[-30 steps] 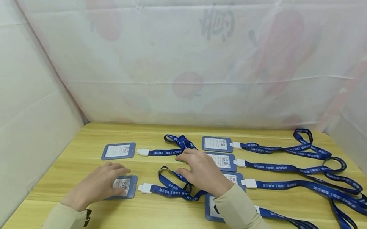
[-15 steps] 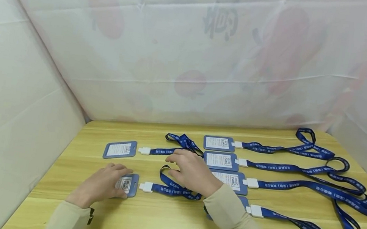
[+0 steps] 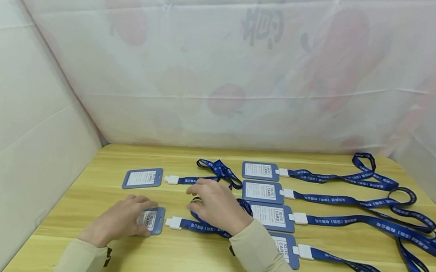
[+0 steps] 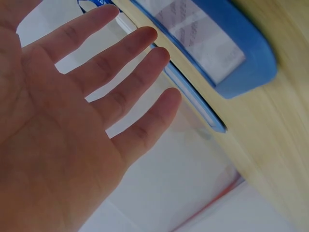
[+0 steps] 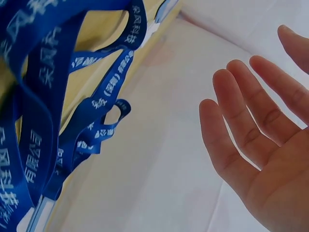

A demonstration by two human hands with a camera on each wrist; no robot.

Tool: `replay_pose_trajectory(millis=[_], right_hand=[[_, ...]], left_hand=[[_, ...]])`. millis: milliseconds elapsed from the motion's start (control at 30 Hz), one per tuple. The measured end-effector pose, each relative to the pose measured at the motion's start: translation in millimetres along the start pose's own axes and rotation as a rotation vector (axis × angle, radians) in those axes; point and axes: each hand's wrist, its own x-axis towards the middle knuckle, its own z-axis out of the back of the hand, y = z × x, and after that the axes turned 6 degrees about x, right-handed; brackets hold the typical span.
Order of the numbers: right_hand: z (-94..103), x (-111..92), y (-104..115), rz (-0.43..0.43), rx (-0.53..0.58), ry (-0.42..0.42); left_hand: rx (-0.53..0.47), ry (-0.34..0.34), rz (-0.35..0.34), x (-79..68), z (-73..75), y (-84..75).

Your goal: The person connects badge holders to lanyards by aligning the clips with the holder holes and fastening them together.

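My left hand (image 3: 119, 219) hovers over the near-left badge holder (image 3: 153, 220), a blue frame with a white ID card, and hides its left part. In the left wrist view the fingers (image 4: 140, 123) are spread and nearly straight, apart from the blue holder (image 4: 258, 58). My right hand (image 3: 219, 204) is above that badge's blue lanyard (image 3: 200, 227), covering part of its loops. Its fingers (image 5: 231, 96) are loosely extended in the right wrist view, with nothing in them, and the lanyard straps (image 5: 43, 96) lie to the left.
Behind, another badge holder (image 3: 142, 178) lies with its lanyard (image 3: 219, 170) bunched. On the right, several badges, including the far one (image 3: 259, 170), lie in a column, their lanyards (image 3: 341, 199) stretching right. White cloth walls (image 3: 192, 83) enclose the wooden table (image 3: 181, 267).
My right hand has moved left over the near lanyard, uncovering badges in the right column. My left hand has stayed over the near-left badge, with only slight movement.
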Motion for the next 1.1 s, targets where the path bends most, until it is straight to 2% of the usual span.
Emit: replay_pose_trajectory(millis=[300,500,600,733,1100], right_hand=[[-10.3,4,7,-0.013,-0.069,0.022],[-14.9,8,11,-0.054,-0.094,0.072],[-17.3,11,13,-0.072,-0.101,0.09],[-23.2,14,14,-0.063,-0.119,0.096],[-37.4,16,14,-0.06,-0.166,0.129]], left_hand=[[-0.011,0.009,-0.005,0.6,0.2,0.3],[-0.019,0.033,0.02,0.5,1.0,0.1],[-0.014,0.026,0.01,0.9,-0.3,0.8],[-0.016,0.012,-0.007,0.7,-2.3,2.2],[-0.035,0.023,0.029,-0.2,-0.5,2.0]])
